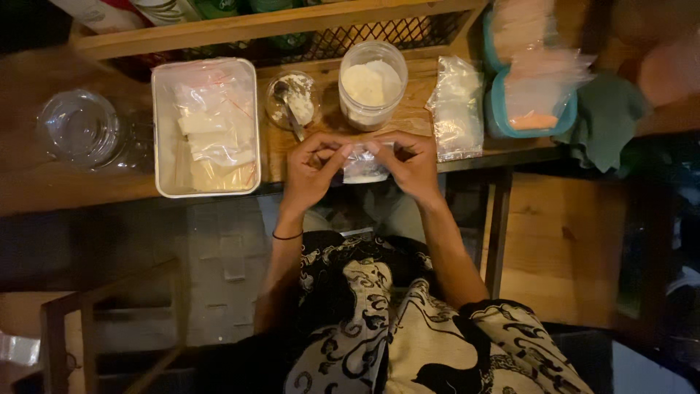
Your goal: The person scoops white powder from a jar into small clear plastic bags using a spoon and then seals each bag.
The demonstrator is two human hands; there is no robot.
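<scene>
Fingers [329,152] of the left hand [310,175] and right hand [412,166] pinch shut on a small clear bag [363,166] of white powder, held at the table's [87,182] front edge, below the powder jar [372,84] and spoon dish [293,101].

At the upper left of your view you have a glass jar [79,129]; at top centre, a metal tray [166,131], a spoon [288,109] and a powder tub [372,84]; at the upper right, a green cloth [604,120].
</scene>
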